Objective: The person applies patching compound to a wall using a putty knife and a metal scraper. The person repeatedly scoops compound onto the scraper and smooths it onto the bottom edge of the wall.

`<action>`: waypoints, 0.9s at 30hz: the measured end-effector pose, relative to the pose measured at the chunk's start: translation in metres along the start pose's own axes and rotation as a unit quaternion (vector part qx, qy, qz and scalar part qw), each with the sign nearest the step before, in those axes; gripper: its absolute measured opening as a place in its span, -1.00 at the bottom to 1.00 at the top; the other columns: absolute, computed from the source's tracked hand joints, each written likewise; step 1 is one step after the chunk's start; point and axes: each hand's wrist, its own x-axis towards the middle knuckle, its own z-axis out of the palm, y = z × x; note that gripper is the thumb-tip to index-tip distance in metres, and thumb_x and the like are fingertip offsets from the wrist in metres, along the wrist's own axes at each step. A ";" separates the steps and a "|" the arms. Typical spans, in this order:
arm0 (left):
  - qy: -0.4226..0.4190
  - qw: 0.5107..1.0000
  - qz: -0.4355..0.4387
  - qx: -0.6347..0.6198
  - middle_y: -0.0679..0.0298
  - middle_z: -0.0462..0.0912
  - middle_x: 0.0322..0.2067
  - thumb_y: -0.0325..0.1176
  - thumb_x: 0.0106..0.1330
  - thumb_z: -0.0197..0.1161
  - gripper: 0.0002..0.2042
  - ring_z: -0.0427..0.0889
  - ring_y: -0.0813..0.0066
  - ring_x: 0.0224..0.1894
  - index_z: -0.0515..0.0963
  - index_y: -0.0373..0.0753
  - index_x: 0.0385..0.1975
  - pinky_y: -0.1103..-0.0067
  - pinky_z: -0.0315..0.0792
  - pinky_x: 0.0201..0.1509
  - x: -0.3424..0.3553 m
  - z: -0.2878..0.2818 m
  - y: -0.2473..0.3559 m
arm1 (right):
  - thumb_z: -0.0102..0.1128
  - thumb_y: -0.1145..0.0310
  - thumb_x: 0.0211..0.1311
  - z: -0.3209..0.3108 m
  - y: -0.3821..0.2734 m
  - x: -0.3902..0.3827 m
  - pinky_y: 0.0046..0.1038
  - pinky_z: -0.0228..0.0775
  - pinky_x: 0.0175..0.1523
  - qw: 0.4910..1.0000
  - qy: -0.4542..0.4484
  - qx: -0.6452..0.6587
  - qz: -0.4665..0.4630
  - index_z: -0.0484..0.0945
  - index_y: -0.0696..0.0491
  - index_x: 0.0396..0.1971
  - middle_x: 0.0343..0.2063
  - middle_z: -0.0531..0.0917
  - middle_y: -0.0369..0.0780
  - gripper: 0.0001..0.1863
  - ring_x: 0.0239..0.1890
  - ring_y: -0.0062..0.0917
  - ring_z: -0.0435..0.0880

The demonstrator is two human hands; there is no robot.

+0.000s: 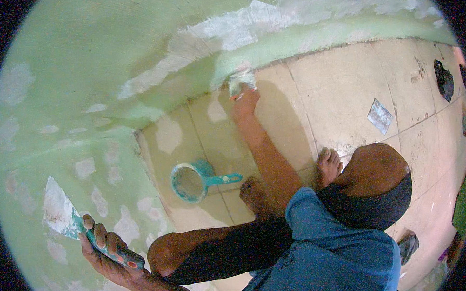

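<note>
My left hand [108, 254], at the lower left, is closed round the dark and teal handle of a putty knife [63, 213]. Its broad blade is coated with whitish filler and points up and left, before the green wall. My right hand [247, 98] reaches to the foot of the wall [107, 41], closed on a pale, white-smeared flat thing [242, 82]. Motion blur hides what exactly that is. Between my arms a teal plastic dipper [190, 182] stands on the tiles, its handle pointing right; greyish stuff shows inside.
Whitish patches [238, 28] run along the wall above the floor joint. On the cream tiled floor [350, 88] lie a grey diamond-shaped sheet [380, 116] and a crumpled black thing [443, 81]. My bare foot [328, 165] and my knees [380, 162] are close by.
</note>
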 end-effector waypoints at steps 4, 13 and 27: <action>0.054 0.989 0.064 0.125 0.18 0.49 -0.30 -0.19 0.40 -0.18 -0.59 0.43 0.59 -0.49 0.22 -0.37 0.09 0.68 0.44 -0.46 -0.012 0.002 -0.010 | 0.09 0.34 0.08 0.014 -0.013 0.021 -0.42 0.30 -0.53 0.992 0.034 0.109 0.062 0.46 0.07 -0.38 -0.46 0.48 -0.22 -0.86 -0.51 -0.46 0.45; 0.245 0.963 0.087 0.066 0.14 0.30 -0.63 -0.29 0.42 -0.18 -0.73 0.33 0.43 -0.77 0.13 -0.39 -0.09 0.62 0.25 -0.84 0.006 0.028 -0.041 | 0.06 0.39 0.11 0.022 -0.044 -0.054 -0.52 0.32 -0.54 0.993 -0.099 0.048 -0.043 0.49 0.10 -0.23 -0.50 0.51 -0.27 -0.78 -0.54 -0.55 0.46; 0.122 0.992 0.000 -0.013 0.09 0.31 -0.56 -0.30 0.42 -0.19 -0.74 0.42 0.33 -0.62 0.12 -0.39 -0.09 0.54 0.40 -0.74 0.018 0.014 -0.036 | 0.10 0.47 0.06 0.060 -0.036 -0.037 -0.47 0.29 -0.44 0.996 -0.008 -0.044 -0.083 0.34 0.09 -0.05 -0.49 0.39 -0.32 -0.61 -0.48 -0.57 0.37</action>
